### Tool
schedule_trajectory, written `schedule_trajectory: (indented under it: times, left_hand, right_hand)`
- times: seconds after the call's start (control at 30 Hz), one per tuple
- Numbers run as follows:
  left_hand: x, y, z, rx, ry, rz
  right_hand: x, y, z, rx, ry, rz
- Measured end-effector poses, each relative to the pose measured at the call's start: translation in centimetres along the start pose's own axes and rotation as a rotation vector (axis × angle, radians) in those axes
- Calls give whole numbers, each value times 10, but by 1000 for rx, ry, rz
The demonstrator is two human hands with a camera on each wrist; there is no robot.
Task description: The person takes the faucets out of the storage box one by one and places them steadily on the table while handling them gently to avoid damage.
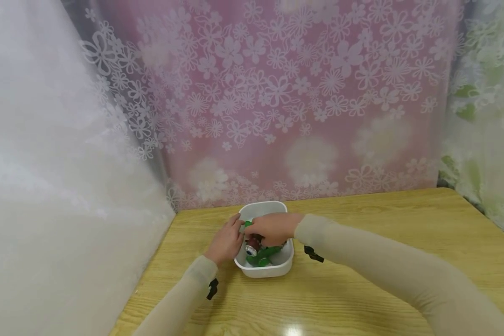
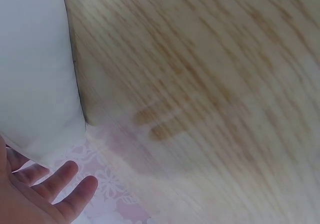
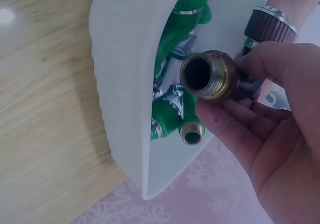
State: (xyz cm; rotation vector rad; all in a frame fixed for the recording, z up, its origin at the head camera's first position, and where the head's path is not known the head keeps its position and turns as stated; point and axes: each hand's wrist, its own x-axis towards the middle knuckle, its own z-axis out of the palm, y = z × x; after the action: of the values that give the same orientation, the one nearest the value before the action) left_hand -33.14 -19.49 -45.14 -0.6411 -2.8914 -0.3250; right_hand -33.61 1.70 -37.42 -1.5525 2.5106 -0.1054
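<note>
A white plastic bin (image 1: 265,273) stands on the table with several green water valves (image 1: 263,256) lying in it. My right hand (image 1: 272,228) is down in the bin and grips a brown water valve (image 3: 210,78), its threaded metal mouth facing the right wrist camera. A ribbed brown knob with a silver rim (image 3: 270,26) shows behind it in that view. My left hand (image 1: 227,241) rests at the bin's left rim, fingertips reaching over it. In the left wrist view its fingers (image 2: 57,181) look loosely extended, some partly hidden by the bin wall.
The wooden table (image 1: 361,289) spreads around the bin. A pink flowered curtain (image 1: 277,116) hangs along the far edge. A pale sheet (image 1: 67,186) hangs at the left, and a leaf-patterned one (image 1: 483,116) at the right.
</note>
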Motion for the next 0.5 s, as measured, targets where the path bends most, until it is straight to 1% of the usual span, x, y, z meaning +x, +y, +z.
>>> schedule_trajectory:
  times: [0.1,0.2,0.4,0.5]
  left_hand:
    - [1,0,2,8,8,-4]
    - [1,1,2,7,12,-21]
    - [2,2,3,9,8,-40]
    - [2,3,3,13,7,-44]
  right_hand:
    - [-8,0,-5,14,14,8]
    - [-17,1,-9,-2,29,30]
    - [-37,5,-15,-38,48,114]
    - [-47,11,-17,-18,53,142]
